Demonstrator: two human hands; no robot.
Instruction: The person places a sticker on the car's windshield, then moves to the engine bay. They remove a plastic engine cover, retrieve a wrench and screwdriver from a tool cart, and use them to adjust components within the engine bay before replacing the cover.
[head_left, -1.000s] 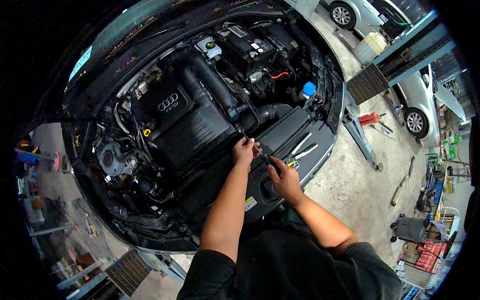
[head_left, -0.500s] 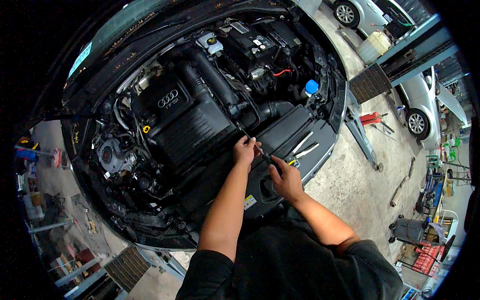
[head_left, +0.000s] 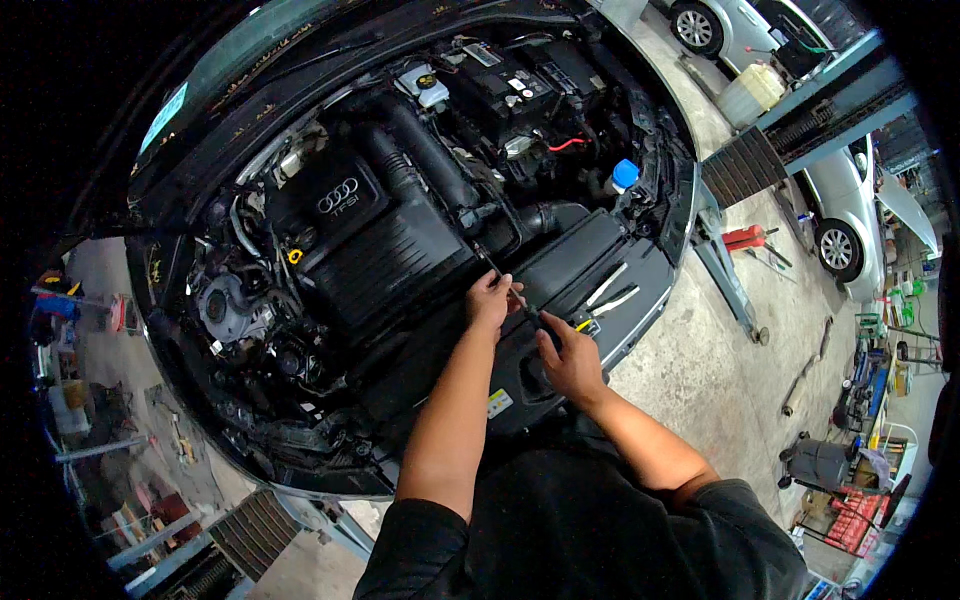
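Observation:
Over the front of a car's engine bay, my left hand (head_left: pixel 490 300) is closed around the thin shaft of a slim dark rod-like tool (head_left: pixel 484 256). Its far tip reaches the front edge of the black ribbed engine cover (head_left: pixel 385 255); what it meets there is too small to make out. My right hand (head_left: pixel 572 360) is at the tool's near end, thumb and forefinger about its dark handle. Just right of that hand, two slim pale tools (head_left: pixel 607 285) lie on the black front panel (head_left: pixel 560 270), by a small yellow-marked item (head_left: pixel 584 325).
Behind the cover are air ducts (head_left: pixel 425 165) and a black battery (head_left: pixel 510 90). A blue cap (head_left: pixel 625 173) stands up at the right. Beyond the car are a lift arm (head_left: pixel 725 275), a red jack (head_left: pixel 743 237), a silver car (head_left: pixel 840 220) and a cluttered bench (head_left: pixel 880 380).
My right forefinger has straightened and the hand has shifted slightly at the tool's handle. My left hand stays in place around the shaft. The view has moved very little.

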